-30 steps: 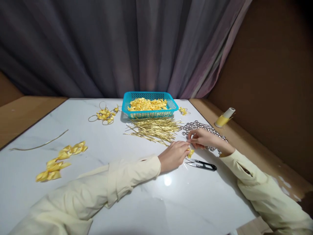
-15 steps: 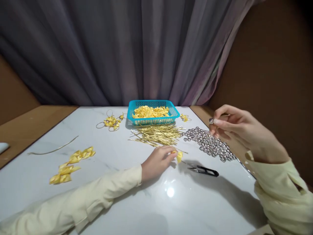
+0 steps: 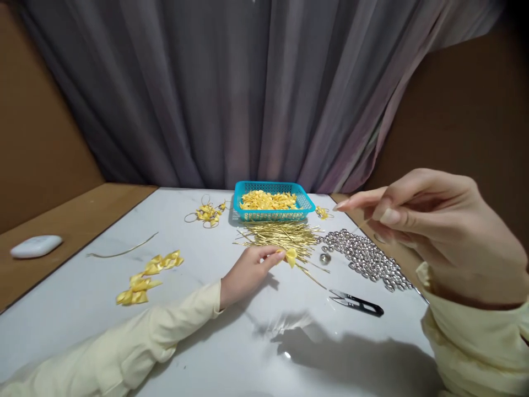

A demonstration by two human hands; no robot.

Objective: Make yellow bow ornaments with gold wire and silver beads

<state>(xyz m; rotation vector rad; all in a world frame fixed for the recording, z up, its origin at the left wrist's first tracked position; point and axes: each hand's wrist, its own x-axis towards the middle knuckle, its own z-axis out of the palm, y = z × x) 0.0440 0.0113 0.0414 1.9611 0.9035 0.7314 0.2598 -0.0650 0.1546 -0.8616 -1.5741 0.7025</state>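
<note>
My left hand [image 3: 248,274] reaches over the middle of the table, thumb and finger closed on a small yellow ribbon bow [image 3: 291,257]. Gold cord ends [image 3: 312,277] show just below the bow. On the right, my right hand [image 3: 433,226] is raised nearer the camera, thumb and forefinger pinched on a thin pale strand [image 3: 362,225], faint and blurred. A single silver bead [image 3: 325,258] appears between the two hands; whether it hangs on the strand or lies on the table I cannot tell. Black-handled thread snips [image 3: 357,303] lie below it.
Silver beads [image 3: 367,256] are heaped on the right, beside a pile of gold cords [image 3: 285,234]. Behind stands a blue basket [image 3: 275,215] of yellow ribbon pieces. Yellow bows [image 3: 142,284], a loose cord [image 3: 124,252] and looped beaded pieces [image 3: 206,214] lie left; a white object [image 3: 36,246] sits beyond.
My right hand has come closer to the camera, and the bead at its fingertips is now apart from them, lower and to the left. The view has shifted; my left hand still holds the bow.
</note>
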